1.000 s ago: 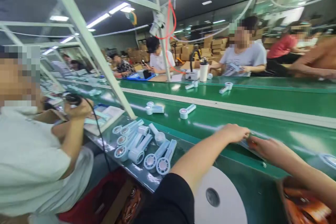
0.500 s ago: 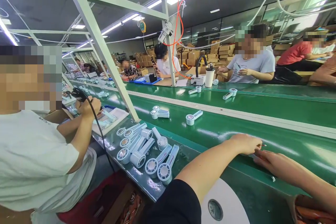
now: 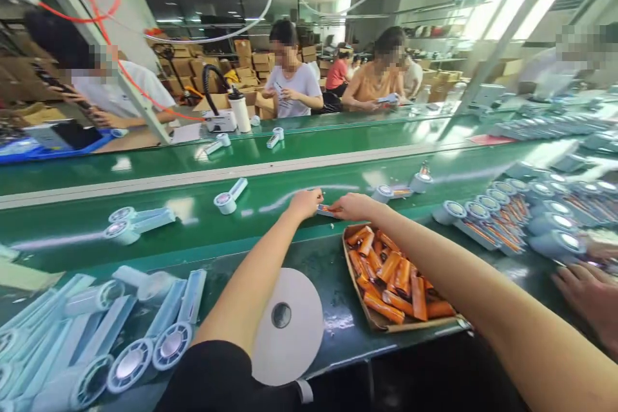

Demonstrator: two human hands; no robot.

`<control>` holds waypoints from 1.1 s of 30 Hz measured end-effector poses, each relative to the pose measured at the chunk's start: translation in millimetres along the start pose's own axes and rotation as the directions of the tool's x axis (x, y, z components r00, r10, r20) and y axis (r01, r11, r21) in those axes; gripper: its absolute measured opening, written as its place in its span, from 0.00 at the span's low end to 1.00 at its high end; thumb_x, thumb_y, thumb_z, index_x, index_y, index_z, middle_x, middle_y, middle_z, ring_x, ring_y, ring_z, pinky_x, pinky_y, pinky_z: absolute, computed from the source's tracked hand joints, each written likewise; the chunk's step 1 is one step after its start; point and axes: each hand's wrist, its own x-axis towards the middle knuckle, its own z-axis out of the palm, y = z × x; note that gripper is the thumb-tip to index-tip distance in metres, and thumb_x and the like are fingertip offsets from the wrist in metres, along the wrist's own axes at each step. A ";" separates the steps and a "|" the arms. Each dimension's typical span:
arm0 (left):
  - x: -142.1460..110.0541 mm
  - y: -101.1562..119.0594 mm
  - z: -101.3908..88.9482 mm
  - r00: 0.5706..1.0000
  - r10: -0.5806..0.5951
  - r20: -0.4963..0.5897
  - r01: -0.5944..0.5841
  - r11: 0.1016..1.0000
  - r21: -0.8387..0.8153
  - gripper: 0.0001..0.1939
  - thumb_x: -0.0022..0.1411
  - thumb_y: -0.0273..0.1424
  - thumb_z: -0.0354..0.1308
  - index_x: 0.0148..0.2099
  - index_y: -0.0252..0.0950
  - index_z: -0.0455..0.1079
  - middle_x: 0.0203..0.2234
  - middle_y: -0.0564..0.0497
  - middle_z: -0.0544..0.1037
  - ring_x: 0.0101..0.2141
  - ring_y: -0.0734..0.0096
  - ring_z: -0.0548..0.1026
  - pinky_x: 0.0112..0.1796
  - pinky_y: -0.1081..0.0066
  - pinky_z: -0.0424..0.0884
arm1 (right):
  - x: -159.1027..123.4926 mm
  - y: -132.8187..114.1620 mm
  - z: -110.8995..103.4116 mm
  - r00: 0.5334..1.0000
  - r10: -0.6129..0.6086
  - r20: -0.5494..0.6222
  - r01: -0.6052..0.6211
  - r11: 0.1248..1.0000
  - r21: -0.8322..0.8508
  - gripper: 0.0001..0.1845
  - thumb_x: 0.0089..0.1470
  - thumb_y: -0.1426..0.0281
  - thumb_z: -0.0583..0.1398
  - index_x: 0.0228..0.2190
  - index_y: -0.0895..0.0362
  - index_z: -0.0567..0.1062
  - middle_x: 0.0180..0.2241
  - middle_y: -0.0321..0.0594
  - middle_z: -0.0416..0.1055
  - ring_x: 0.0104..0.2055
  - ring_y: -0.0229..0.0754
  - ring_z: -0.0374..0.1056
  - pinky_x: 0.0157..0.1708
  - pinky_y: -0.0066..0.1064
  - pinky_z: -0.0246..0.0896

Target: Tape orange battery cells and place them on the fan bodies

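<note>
Over the near edge of the green belt, my left hand (image 3: 304, 204) and my right hand (image 3: 356, 206) meet close together. Between them shows the pale blue handle of a handheld fan (image 3: 325, 210), with a bit of orange in it. My right hand's fingers close on this fan; its round head is hidden. The left fingers are pinched at the handle's other end, on something too small to make out. Below my right forearm, an open cardboard box (image 3: 346, 246) holds several orange-wrapped cylindrical batteries (image 3: 390, 266). A white round disc (image 3: 302, 309) lies under my left forearm.
Several pale blue fans (image 3: 130, 360) lie at the left on the bench. More fans with orange batteries (image 3: 492, 219) are lined up at the right, near another person's hand (image 3: 586, 290). Other fans (image 3: 230, 196) rest on the belt (image 3: 270, 174). People sit across it.
The view has swung right, bringing the battery box and the right-hand rows of fans into sight. My hands stay together at the fan; a thin red wire seen at my left fingertips is no longer distinct.
</note>
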 end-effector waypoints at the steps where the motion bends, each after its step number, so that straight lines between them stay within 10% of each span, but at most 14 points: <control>1: -1.2 3.2 -0.1 1.000 -0.004 -0.008 0.004 1.000 0.008 0.22 0.72 0.41 0.63 0.62 0.36 0.71 0.57 0.43 0.76 0.52 0.55 0.78 0.51 0.52 0.79 | -0.2 -1.3 -2.1 1.000 0.016 0.007 -0.016 1.000 0.013 0.19 0.65 0.62 0.62 0.55 0.41 0.83 0.48 0.41 0.85 0.53 0.54 0.79 0.50 0.36 0.68; 14: -35.5 41.1 -5.4 0.989 -0.091 -0.118 0.108 0.983 0.147 0.19 0.76 0.43 0.57 0.59 0.36 0.73 0.52 0.44 0.79 0.50 0.59 0.79 0.53 0.52 0.76 | -26.6 23.3 -2.1 0.982 0.190 0.013 -0.185 0.936 0.300 0.18 0.70 0.58 0.62 0.52 0.57 0.78 0.51 0.44 0.78 0.48 0.47 0.77 0.49 0.43 0.77; 28: -14.7 47.7 10.0 0.989 -0.104 -0.108 0.121 0.978 0.172 0.18 0.76 0.37 0.47 0.60 0.43 0.73 0.53 0.41 0.82 0.54 0.51 0.80 0.49 0.61 0.74 | -2.4 38.8 2.3 0.943 0.319 0.095 -0.333 0.919 0.211 0.17 0.68 0.60 0.65 0.52 0.57 0.78 0.54 0.45 0.76 0.52 0.49 0.75 0.52 0.46 0.76; 33: -18.9 68.4 -10.8 0.989 -0.112 -0.098 0.129 0.974 0.187 0.17 0.75 0.34 0.48 0.58 0.41 0.73 0.51 0.39 0.83 0.51 0.51 0.82 0.48 0.62 0.74 | -30.2 22.3 -27.3 0.921 0.387 -0.051 -0.358 0.889 0.285 0.18 0.68 0.60 0.65 0.52 0.57 0.78 0.54 0.46 0.77 0.52 0.48 0.76 0.53 0.47 0.75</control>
